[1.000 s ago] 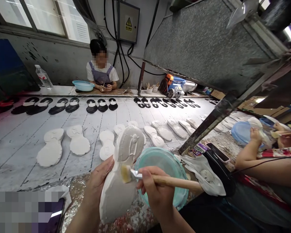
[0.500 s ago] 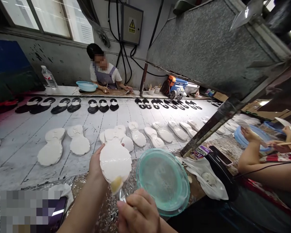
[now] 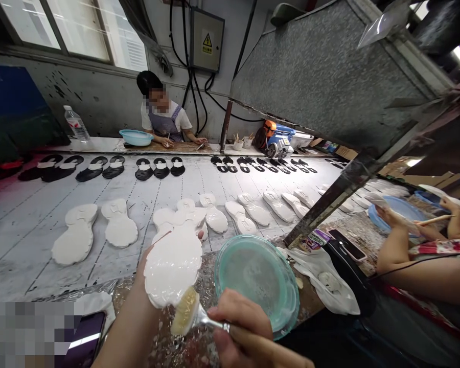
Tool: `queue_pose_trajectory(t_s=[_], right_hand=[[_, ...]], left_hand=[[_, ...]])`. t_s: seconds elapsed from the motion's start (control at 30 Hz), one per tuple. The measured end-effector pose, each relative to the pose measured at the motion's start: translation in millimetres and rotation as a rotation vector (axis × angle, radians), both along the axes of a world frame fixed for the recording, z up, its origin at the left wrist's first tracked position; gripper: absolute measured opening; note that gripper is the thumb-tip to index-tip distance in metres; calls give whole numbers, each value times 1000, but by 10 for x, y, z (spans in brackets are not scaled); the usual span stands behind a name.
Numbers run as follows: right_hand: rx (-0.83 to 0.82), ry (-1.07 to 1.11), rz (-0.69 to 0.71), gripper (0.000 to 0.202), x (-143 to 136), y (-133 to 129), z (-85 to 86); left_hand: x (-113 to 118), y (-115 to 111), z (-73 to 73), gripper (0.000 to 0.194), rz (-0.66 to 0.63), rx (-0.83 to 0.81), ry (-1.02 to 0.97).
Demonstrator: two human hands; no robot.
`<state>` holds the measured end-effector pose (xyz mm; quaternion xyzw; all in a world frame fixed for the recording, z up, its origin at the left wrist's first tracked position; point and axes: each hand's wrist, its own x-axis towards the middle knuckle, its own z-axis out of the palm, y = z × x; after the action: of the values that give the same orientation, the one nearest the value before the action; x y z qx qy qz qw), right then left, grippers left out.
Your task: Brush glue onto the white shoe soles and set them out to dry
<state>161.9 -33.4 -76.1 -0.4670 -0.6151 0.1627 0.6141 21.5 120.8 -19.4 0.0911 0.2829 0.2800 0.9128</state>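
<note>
A white shoe sole (image 3: 174, 263) with a scalloped edge lies across my left hand (image 3: 142, 273); its wide end points towards me and its surface shines wet. Most of the palm is hidden under it, with fingertips showing at the right edge. My right hand (image 3: 243, 322) grips the wooden handle of a flat brush (image 3: 186, 311). The pale bristles are beside the sole's lower right edge; whether they touch it I cannot tell. A green basin (image 3: 255, 278) with a cloudy look stands just beyond my right hand.
Several white soles (image 3: 120, 225) lie along the belt, with black soles (image 3: 161, 168) behind. A slanted metal post (image 3: 325, 202) rises right of the basin. A phone (image 3: 84, 337) lies lower left. Across sits a person (image 3: 168, 120); another person's arm (image 3: 414, 255) is at right.
The sole has shifted left and turned slightly in my left hand. My right hand has moved right and rotated the brush, so its wooden handle now shows. White soles on the belt have slid left.
</note>
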Motion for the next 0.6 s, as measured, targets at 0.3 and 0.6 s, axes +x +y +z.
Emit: queue_pose_trajectory(t_s=[0.3,0.6], right_hand=[[60,195,196,15,105,107,328],[-86,407,296,16,210,128,230]], left_hand=[[-72,-147,98,42,-129,-15,-25],[137,-354,349,32,65,-24,148]])
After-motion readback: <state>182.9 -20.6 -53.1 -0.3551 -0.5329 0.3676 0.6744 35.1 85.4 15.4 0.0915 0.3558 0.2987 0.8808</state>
